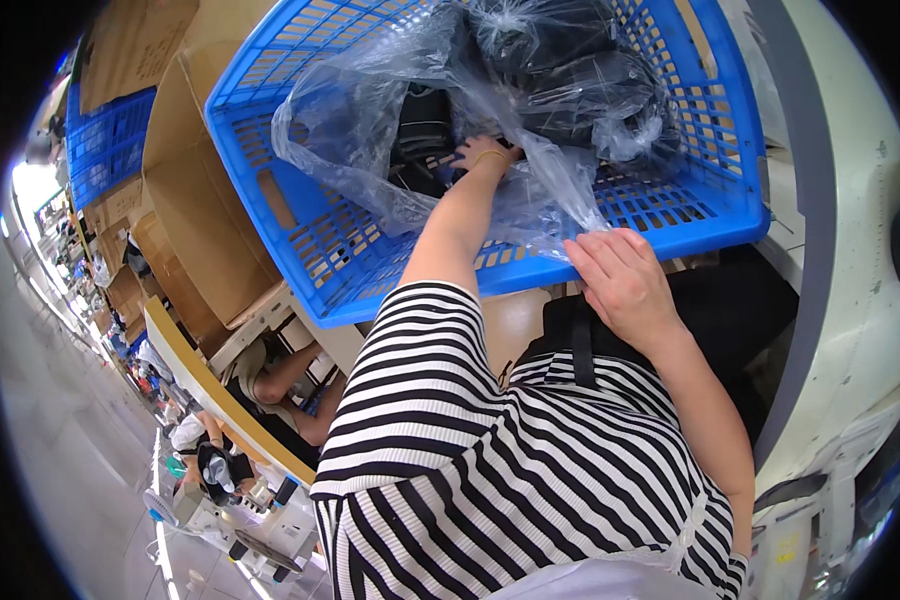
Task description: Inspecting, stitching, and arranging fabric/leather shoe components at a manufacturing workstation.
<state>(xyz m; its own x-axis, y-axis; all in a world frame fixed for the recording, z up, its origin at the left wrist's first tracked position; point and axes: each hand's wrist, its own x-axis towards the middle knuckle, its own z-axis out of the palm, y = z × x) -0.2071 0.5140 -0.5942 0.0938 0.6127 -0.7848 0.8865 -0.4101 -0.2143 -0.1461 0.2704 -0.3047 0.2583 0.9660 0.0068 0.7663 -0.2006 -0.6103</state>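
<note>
A blue plastic basket (320,290) with slotted walls stands in front of me. In it lies a large clear plastic bag (350,90), its mouth spread open. My left hand (483,156) reaches down into the bag, fingers apart, against dark folded items (423,125) whose kind I cannot make out. At the basket's near rim my right hand (622,285) pinches the gathered edge of the clear bag. More black bundles (580,85), wrapped in clear plastic, fill the basket's far right part.
An open cardboard box (195,200) stands left of the basket, with another blue basket (110,145) behind it. A pale machine body with a grey edge (805,200) closes off the right side. Another person (215,460) sits at a sewing machine, lower left.
</note>
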